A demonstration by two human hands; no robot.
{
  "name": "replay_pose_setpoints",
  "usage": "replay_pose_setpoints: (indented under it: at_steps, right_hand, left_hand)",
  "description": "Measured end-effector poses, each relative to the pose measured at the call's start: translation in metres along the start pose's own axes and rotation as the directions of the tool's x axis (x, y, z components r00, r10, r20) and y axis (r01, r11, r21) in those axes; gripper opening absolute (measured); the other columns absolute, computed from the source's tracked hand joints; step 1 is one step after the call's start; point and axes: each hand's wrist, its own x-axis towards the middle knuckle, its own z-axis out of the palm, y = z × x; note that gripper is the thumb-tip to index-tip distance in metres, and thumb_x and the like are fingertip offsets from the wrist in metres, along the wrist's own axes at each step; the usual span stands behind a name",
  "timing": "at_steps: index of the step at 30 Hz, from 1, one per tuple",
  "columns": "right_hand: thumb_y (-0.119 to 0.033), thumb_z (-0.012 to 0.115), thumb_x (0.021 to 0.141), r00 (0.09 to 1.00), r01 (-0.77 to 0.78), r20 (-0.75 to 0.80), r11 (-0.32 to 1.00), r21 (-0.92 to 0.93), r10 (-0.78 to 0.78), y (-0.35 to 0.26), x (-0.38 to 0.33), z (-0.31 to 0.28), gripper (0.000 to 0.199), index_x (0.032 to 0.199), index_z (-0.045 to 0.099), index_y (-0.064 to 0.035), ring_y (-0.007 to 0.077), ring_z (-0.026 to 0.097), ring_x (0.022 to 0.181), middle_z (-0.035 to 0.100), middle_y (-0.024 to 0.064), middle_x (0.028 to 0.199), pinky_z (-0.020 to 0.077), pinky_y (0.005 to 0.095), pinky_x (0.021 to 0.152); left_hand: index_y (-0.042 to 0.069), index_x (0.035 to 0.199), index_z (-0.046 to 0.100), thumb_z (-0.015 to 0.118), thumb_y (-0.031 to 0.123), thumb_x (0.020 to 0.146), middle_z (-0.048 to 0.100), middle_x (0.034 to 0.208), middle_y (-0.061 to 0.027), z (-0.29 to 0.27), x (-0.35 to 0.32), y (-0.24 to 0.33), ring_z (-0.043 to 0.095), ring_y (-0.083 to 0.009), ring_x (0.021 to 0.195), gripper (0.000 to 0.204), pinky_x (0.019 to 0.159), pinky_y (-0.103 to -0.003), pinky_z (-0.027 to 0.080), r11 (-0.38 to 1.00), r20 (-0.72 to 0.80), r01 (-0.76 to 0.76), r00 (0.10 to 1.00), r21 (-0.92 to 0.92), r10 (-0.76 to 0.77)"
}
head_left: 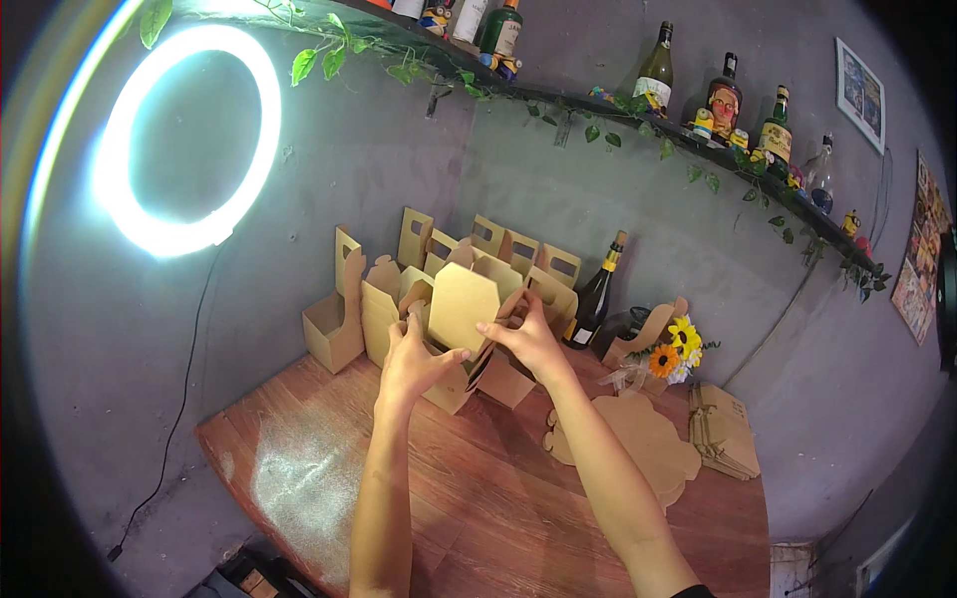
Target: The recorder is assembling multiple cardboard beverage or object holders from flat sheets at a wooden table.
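Note:
Out over the far part of the table, both my hands grip a brown cardboard box [464,307] with a pale flap standing up. At its left side, my left hand [411,361] has the thumb stretched along the lower edge and the fingers behind. My right hand [530,344] pinches the right side, thumb on the flap and fingers on a curved tab. Folded cardboard carriers with cut-out handles [416,237] stand in a group just behind. The held box hides part of them, and where its bottom rests I cannot tell.
A dark bottle [592,304] stands right of the carriers, near artificial flowers [678,351]. Flat cardboard blanks [628,444] and a stack of folded cardboard [722,431] lie on the right of the wooden table [469,498]. A lit ring light [120,149] is at the left.

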Motion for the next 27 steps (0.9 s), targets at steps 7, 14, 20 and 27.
replay_pose_setpoints:
  at_steps: [7,14,20,27]
  right_hand:
    - [-0.043,0.087,0.06,0.992,-0.043,0.1,0.958,-0.285,0.075,0.008,-0.001,0.006,0.119,0.139,0.016,0.0118,0.033,0.044,0.128,0.043,0.0279,0.133,0.0358,0.0362,0.107]
    - [-0.046,0.086,0.063,0.985,-0.047,0.159,0.989,-0.138,0.069,-0.016,0.005,0.007,0.117,0.141,0.019,0.0093,0.0335,0.039,0.132,0.04,0.0284,0.136,0.0338,0.0401,0.108]
    - [-0.038,0.072,0.081,0.973,0.19,0.212,0.841,-0.507,-0.093,-0.046,0.0,0.012,0.045,0.119,0.063,-0.0157,0.0302,0.046,0.127,0.052,0.0169,0.131,0.0363,0.0389,0.105]
    - [-0.038,0.072,0.079,0.973,0.145,0.231,0.804,-0.577,-0.01,-0.032,-0.003,0.025,0.05,0.121,0.061,-0.014,0.0345,0.043,0.13,0.049,0.0225,0.135,0.0394,0.0422,0.104]
  left_hand:
    - [-0.003,0.14,0.038,0.085,0.041,0.064,0.045,0.128,-0.03,0.001,0.001,-0.003,0.052,-0.0399,0.117,0.099,0.097,-0.041,0.046,0.998,-0.014,-0.009,1.0,0.06,0.01]
    - [-0.007,0.134,0.043,0.086,0.042,0.061,0.048,0.126,-0.0288,-0.006,0.0,0.003,0.052,-0.0383,0.119,0.097,0.098,-0.041,0.046,1.0,0.026,0.02,0.999,0.014,-0.021]
    - [-0.007,0.136,0.041,0.089,0.035,0.056,0.049,0.129,-0.0281,-0.011,-0.001,0.007,0.051,-0.0377,0.121,0.102,0.102,-0.04,0.042,0.999,0.04,-0.032,0.999,-0.022,0.033]
    - [-0.006,0.137,0.037,0.089,0.023,0.056,0.053,0.124,-0.0265,-0.016,0.001,-0.006,0.052,-0.0362,0.12,0.101,0.1,-0.04,0.043,0.998,-0.003,-0.064,0.998,0.004,0.064]
